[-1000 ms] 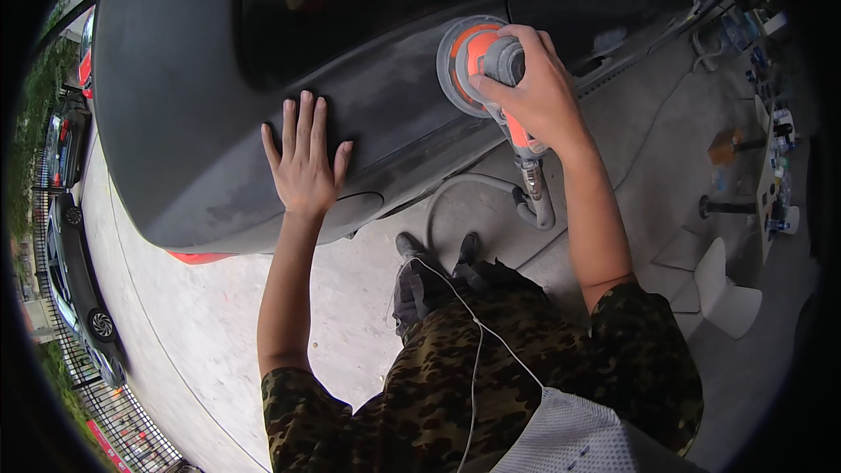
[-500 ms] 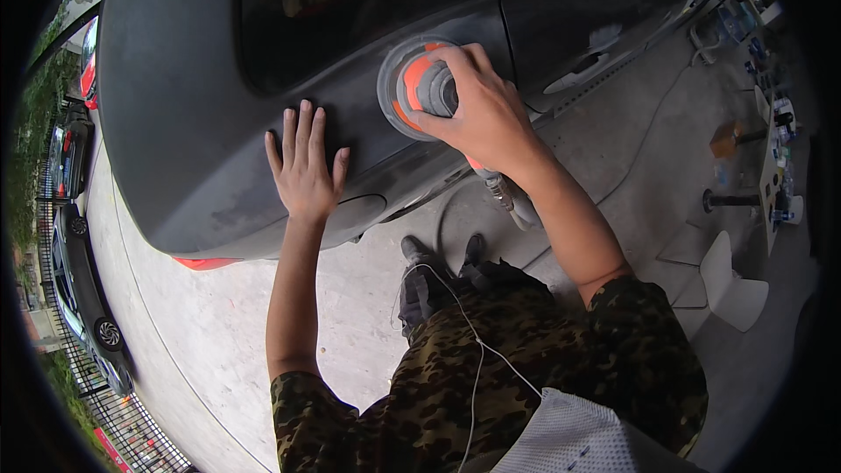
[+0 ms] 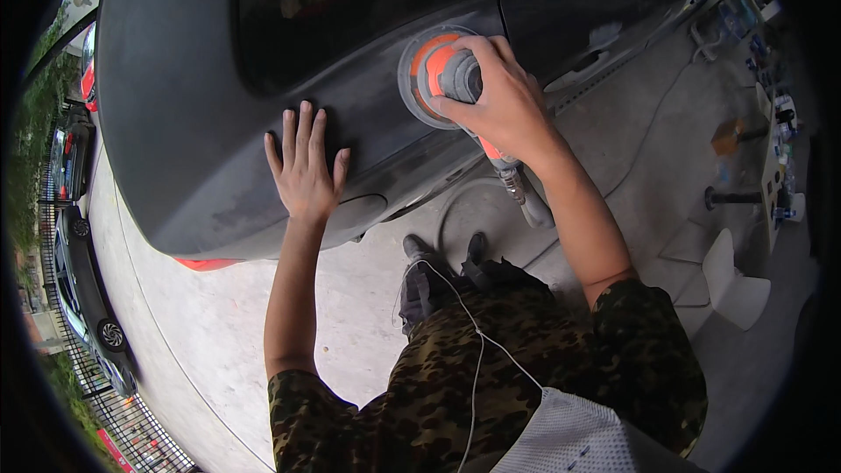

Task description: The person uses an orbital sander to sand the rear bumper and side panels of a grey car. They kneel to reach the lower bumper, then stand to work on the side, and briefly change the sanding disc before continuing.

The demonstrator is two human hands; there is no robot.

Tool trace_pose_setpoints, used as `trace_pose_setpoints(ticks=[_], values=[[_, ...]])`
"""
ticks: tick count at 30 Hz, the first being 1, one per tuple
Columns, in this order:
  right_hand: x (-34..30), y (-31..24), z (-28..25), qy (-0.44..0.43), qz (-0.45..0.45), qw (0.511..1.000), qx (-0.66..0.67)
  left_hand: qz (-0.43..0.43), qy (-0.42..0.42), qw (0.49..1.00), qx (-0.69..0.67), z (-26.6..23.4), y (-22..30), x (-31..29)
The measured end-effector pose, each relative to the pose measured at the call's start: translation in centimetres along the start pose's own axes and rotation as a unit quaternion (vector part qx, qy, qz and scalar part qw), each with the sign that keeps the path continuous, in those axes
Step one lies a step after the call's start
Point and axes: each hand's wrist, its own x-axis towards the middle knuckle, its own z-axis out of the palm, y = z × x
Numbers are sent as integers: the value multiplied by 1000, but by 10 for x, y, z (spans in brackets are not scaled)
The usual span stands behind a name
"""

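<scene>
My right hand (image 3: 499, 98) is wrapped round the head of an orange and grey orbital sander (image 3: 441, 70). Its round pad lies against the dark grey side panel of a car (image 3: 188, 149), below the rear side window (image 3: 368, 9) and close to the door seam. A hose (image 3: 532, 206) runs down from the sander's handle towards the floor. Flat on the same panel, with fingers spread, rests my left hand (image 3: 305, 166), to the left of the sander and above the round fuel flap (image 3: 363, 208). The pad's underside is hidden.
Beyond the panel to the right is a car door with a handle (image 3: 578, 77). A white chair (image 3: 731, 285) and a table (image 3: 769, 184) with small items stand at the right. Parked cars (image 3: 88, 289) and a fence line the left. The hose crosses the floor near my shoes (image 3: 416, 248).
My right hand has slid the sander to the right and slightly up along the panel, towards the door seam. My left hand has stayed in place.
</scene>
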Motion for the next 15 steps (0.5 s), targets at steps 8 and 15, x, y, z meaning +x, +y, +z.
trace_pose_setpoints(ticks=[8, 15], values=[[9, 14, -24, 69, 59, 996, -14, -6, 1, 1000, 0, 3, 0, -2], [-6, -11, 16, -21, -36, 999, 3, 7, 28, 999, -23, 4, 0, 1]])
